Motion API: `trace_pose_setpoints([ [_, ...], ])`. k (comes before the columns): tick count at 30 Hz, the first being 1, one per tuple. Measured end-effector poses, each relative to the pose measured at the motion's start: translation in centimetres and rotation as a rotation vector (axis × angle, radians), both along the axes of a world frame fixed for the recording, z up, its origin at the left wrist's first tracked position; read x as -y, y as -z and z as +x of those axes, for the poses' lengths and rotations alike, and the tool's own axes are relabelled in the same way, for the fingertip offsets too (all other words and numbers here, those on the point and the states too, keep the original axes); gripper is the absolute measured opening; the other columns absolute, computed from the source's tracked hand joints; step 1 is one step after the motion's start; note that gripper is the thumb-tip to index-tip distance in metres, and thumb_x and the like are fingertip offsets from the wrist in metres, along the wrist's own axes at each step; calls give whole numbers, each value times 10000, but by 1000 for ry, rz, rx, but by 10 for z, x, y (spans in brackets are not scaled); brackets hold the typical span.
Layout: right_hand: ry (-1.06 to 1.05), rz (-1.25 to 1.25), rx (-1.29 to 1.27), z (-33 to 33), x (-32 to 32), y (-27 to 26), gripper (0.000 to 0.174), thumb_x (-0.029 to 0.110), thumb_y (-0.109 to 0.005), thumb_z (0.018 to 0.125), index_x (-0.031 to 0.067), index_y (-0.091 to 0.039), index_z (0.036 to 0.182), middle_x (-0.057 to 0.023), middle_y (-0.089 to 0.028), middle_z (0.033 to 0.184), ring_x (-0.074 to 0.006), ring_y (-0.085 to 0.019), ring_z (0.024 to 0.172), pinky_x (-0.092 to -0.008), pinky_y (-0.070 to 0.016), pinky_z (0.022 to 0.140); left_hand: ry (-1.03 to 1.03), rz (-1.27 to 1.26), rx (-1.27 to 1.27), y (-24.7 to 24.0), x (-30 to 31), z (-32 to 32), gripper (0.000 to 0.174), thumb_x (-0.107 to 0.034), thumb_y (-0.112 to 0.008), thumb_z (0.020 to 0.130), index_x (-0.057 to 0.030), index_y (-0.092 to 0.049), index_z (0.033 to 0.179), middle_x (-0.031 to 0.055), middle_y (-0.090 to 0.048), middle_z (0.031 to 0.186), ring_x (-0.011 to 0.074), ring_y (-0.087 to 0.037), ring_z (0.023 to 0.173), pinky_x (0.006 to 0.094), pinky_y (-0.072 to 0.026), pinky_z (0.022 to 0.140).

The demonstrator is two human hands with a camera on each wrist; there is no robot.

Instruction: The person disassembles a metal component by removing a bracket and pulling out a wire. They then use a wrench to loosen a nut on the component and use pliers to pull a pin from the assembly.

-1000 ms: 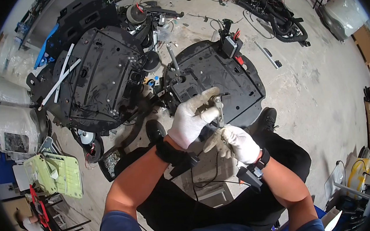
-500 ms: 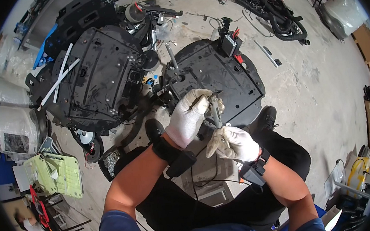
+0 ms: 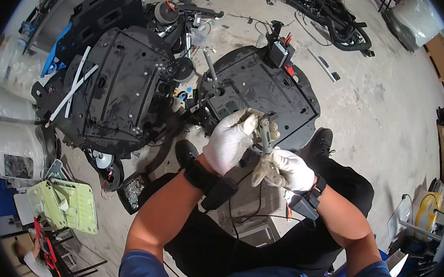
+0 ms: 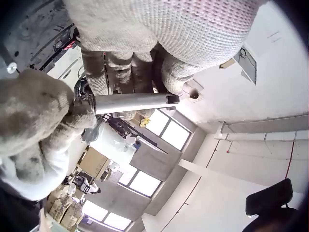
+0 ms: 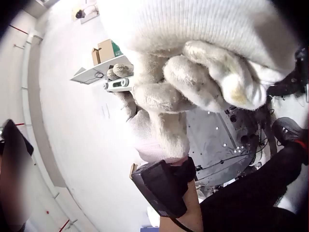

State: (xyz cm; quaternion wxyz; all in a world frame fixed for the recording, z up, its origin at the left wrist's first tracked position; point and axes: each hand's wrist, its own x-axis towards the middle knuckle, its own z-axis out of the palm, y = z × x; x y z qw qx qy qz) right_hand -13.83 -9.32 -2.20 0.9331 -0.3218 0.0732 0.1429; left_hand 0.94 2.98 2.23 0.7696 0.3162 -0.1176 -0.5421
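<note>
A short silver metal bar stands nearly upright between two gloved hands in the head view. My left hand holds its upper part, the fingers reaching behind it. Lower down, my right hand grips the other end with curled fingers. The left wrist view shows the bar lengthwise, with a dark fitting at one end and the right glove at the other. In the right wrist view, slots mark the visible end of the bar; the right fingers hide the rest.
Below the hands lies a dark round base plate with an upright metal post. A larger black plate carries two crossed white strips. A tray of small metal parts sits by the left leg. A cable bundle lies far right.
The left fingers have closed in from a spread thumb and forefinger to hold the bar's upper end. The bar has tilted slightly; the right hand keeps its grip.
</note>
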Motion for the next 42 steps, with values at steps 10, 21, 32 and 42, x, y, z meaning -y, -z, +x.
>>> trace_pose_setpoints([
  [10, 24, -156, -59, 11, -6, -20, 436, 437, -533, 863, 14, -553, 968, -91, -598, 843, -112, -551, 657, -190, -411, 504, -110, 74, 430, -5, 3, -6, 118, -120, -413, 946, -32, -477, 990, 113, -588, 946, 201, -592, 923, 314, -485, 790],
  [21, 428, -637, -140, 14, -2, -55, 329, 284, -534, 902, -9, -614, 1030, -37, -620, 849, -67, -516, 672, -200, -409, 594, -388, 277, 1163, 6, 4, -15, 72, -34, -562, 815, -17, -575, 884, 69, -587, 864, 177, -577, 804, 255, -470, 695],
  [32, 512, -408, -102, 11, 8, -44, 175, 147, -572, 880, -9, -614, 947, -26, -621, 797, -55, -541, 695, -198, -428, 622, -303, 287, 1051, -3, 10, -24, 94, 12, -585, 781, 2, -628, 863, 85, -627, 870, 166, -602, 796, 252, -472, 710],
  [42, 500, -380, -180, 8, 8, -54, 145, 137, -599, 862, -6, -624, 872, -2, -597, 799, -51, -509, 699, -204, -416, 613, -238, 230, 933, 8, 8, -20, 157, 57, -585, 774, -2, -638, 909, 67, -622, 936, 114, -582, 849, 229, -468, 757],
])
